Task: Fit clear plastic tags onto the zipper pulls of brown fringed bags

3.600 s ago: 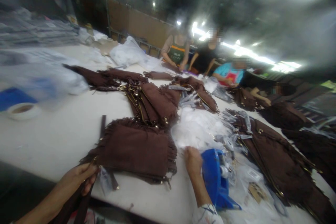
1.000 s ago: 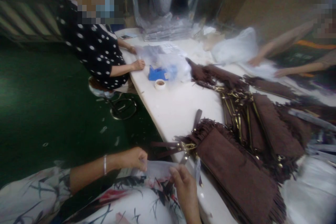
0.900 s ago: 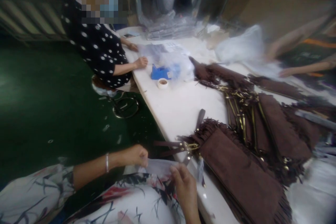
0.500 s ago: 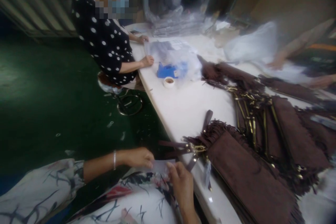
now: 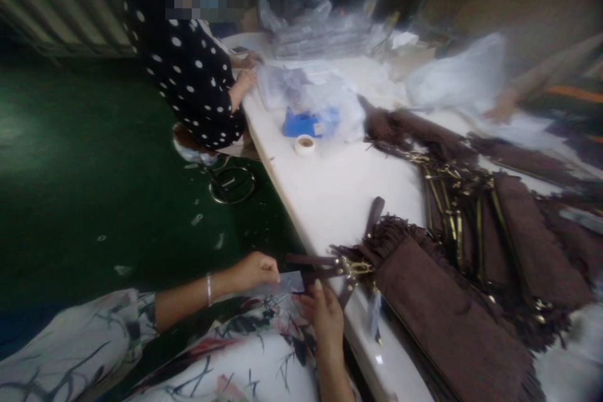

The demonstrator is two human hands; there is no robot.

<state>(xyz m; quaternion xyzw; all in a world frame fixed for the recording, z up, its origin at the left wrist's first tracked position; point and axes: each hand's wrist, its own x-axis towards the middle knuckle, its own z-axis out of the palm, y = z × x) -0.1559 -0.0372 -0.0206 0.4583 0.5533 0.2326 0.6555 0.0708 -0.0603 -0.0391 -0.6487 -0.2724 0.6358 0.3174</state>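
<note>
My left hand (image 5: 254, 271) is closed in a pinch on the left end of a small clear plastic bag (image 5: 291, 281), held low over my lap. Just past the bag's other end is my right hand (image 5: 325, 315), its thumb raised apart from loosely bent fingers. Nothing shows between them, though the fingertips lie close to the bag's edge. Beside that hand, dark straps with gold rings (image 5: 346, 266) stick out past the table edge. They belong to a brown fringed bag (image 5: 443, 301) lying on the white table (image 5: 320, 201).
More brown fringed bags (image 5: 532, 235) are piled on the right. A roll of tape (image 5: 305, 144) sits by a blue object (image 5: 301, 124) and plastic sheets. Across the corner a co-worker in dotted clothing (image 5: 183, 69) sits; another person's hand (image 5: 504, 107) is at far right.
My left hand has risen slightly, and the plastic bag with it. My right thumb has come away from the bag's right end. The seated co-worker's hands have drawn back toward the body.
</note>
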